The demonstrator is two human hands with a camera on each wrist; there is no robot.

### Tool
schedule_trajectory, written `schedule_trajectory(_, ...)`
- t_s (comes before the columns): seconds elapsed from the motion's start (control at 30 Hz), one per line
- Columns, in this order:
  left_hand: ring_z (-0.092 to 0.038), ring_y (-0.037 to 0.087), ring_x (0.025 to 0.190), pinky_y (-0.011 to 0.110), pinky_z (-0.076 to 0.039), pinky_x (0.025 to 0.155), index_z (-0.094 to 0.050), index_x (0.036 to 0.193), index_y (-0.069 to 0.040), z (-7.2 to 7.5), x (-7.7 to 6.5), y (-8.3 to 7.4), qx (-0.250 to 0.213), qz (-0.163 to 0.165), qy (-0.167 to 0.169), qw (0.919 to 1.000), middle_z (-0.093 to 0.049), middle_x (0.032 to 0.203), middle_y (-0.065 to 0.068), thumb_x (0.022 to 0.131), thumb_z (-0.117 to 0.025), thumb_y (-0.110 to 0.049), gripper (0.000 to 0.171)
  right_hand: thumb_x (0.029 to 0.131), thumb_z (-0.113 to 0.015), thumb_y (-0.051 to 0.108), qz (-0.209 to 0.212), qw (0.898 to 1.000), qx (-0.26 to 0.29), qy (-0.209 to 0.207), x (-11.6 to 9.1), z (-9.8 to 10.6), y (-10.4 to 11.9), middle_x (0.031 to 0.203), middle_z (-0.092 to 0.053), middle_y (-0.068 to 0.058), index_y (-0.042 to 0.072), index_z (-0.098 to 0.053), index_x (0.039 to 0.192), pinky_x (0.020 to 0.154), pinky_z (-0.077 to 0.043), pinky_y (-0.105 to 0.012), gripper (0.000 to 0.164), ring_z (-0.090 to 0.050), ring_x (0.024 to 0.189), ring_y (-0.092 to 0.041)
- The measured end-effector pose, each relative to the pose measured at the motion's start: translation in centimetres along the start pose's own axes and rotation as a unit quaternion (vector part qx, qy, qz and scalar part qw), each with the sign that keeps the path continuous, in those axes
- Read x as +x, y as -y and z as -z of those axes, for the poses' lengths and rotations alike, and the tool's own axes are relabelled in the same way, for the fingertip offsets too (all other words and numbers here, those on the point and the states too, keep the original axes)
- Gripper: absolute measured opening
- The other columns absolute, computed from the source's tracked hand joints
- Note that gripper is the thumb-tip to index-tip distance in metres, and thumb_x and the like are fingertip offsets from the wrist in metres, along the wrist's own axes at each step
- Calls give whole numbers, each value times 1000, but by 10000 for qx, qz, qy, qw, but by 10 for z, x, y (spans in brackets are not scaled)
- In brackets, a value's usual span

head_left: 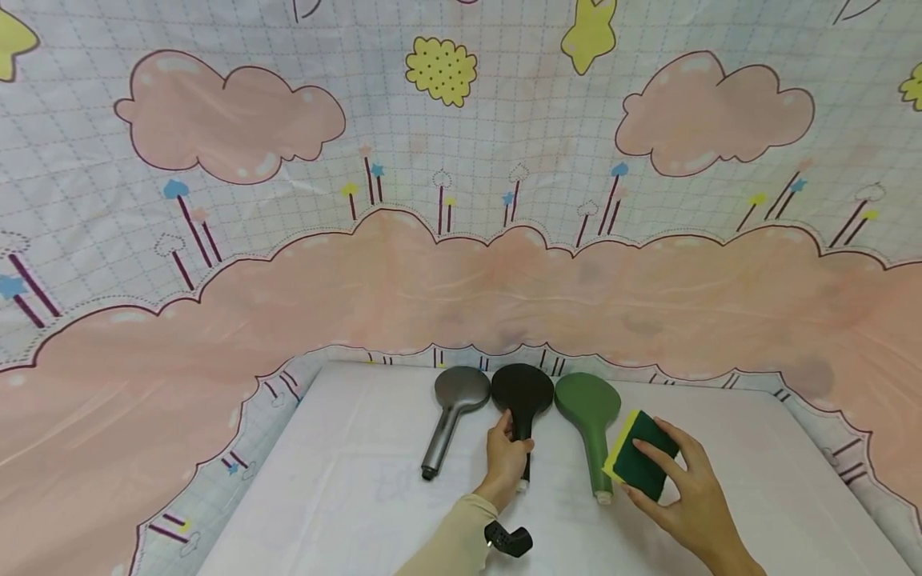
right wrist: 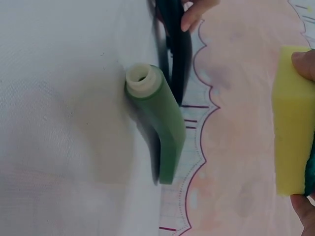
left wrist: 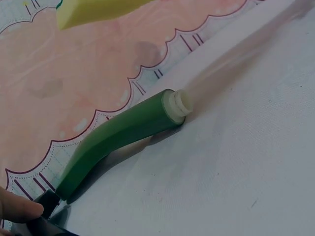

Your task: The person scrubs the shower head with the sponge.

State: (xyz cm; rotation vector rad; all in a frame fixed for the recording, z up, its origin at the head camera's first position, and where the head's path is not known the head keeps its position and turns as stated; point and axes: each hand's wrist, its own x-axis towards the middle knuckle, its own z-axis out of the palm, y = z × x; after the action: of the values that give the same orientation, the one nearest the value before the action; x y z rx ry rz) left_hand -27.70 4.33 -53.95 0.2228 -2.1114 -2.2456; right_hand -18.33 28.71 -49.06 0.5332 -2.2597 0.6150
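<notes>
Three handheld shower heads lie side by side: a grey one (head_left: 461,392), a black one (head_left: 522,388) and a green one (head_left: 587,400). My left hand (head_left: 507,456) grips the black shower head by its handle. In my right hand (head_left: 691,496) is a yellow and green scouring sponge (head_left: 648,452), pinched between thumb and fingers above the table, just right of the green handle. The right wrist view shows the sponge's yellow side (right wrist: 293,123) and the white threaded end (right wrist: 141,81) of the green handle. The left wrist view catches only a fingertip (left wrist: 22,209) of my left hand.
The white table (head_left: 346,480) carries the shower heads near its far edge. Behind it hangs a cloth (head_left: 504,296) printed with pink clouds, stars and a grid. A black wrist device (head_left: 508,539) sits on my left sleeve (head_left: 454,540).
</notes>
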Motion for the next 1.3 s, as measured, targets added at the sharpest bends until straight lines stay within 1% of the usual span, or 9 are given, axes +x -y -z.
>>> schedule_trajectory(0.17, -61, 24, 101, 36, -52, 88, -42, 143, 9, -2, 1, 3, 320, -40, -145, 9994, -64, 112, 21, 74, -65, 15, 72, 59, -92, 37, 34, 10000, 12, -6, -1, -2, 1, 141, -50, -18, 19, -70, 118, 105, -18, 1, 65, -41, 128, -25)
schedule_trajectory(0.3, -60, 26, 103, 39, -52, 91, -42, 143, 9, -1, -1, 1, 468, 3, -119, 9988, -62, 113, 21, 73, -65, 13, 73, 58, -93, 35, 42, 10000, 40, 6, 0, -3, 2, 142, -50, -18, 19, -70, 119, 105, -18, 1, 67, -41, 128, -24)
schedule_trajectory(0.47, -56, 36, 120, 45, -48, 101, -45, 142, 6, 3, -4, -5, 864, 65, -38, 9962, -55, 129, 25, 76, -67, 4, 70, 56, -94, 33, 45, 10000, 21, 24, 1, -4, 4, 142, -50, -18, 20, -70, 119, 104, -18, 2, 69, -41, 128, -23)
schedule_trajectory(0.57, -50, 40, 129, 49, -44, 106, -51, 138, 3, 9, -6, -9, 1143, -112, -44, 9934, -53, 137, 24, 76, -68, 0, 64, 54, -94, 29, 51, 10000, 17, 52, 3, -4, 4, 143, -49, -18, 20, -69, 120, 105, -18, 1, 71, -40, 130, -22)
schedule_trajectory(0.73, -54, 37, 123, 49, -47, 99, -59, 130, 0, 25, -8, -17, 1424, -655, -20, 9876, -56, 132, 18, 76, -69, -3, 56, 53, -93, 24, 151, 9998, 86, 118, 7, -6, 7, 143, -48, -20, 17, -69, 121, 108, -17, -1, 72, -38, 133, -21)
schedule_trajectory(0.9, -59, 36, 114, 38, -54, 84, -60, 127, 0, 47, -10, -24, 1439, -1091, 33, 9836, -56, 129, 17, 76, -68, -2, 52, 58, -93, 30, 249, 9991, 203, 289, 16, -15, 17, 143, -47, -18, 20, -69, 121, 108, -19, -2, 68, -38, 133, -20)
schedule_trajectory(1.0, -61, 36, 112, 34, -55, 79, -62, 125, -3, 60, -11, -27, 1526, -1110, -73, 9820, -57, 126, 17, 76, -69, -3, 49, 62, -92, 33, 261, 9984, 287, 412, 21, -21, 24, 145, -46, -16, 22, -68, 122, 108, -19, -3, 66, -38, 134, -21)
schedule_trajectory(1.13, -61, 37, 112, 35, -54, 78, -63, 122, -7, 73, -11, -32, 1538, -985, -78, 9831, -57, 125, 20, 79, -69, -6, 44, 62, -91, 30, 363, 9977, 431, 370, 25, -28, 27, 146, -46, -16, 21, -67, 123, 110, -18, -4, 66, -38, 135, -23)
schedule_trajectory(1.3, -59, 38, 111, 34, -52, 81, -62, 123, -7, 92, -5, -37, 1563, -968, -77, 9829, -56, 124, 20, 81, -67, -7, 43, 63, -91, 31, 372, 9971, 561, 353, 30, -36, 31, 146, -46, -16, 21, -67, 123, 111, -18, -6, 65, -38, 135, -23)
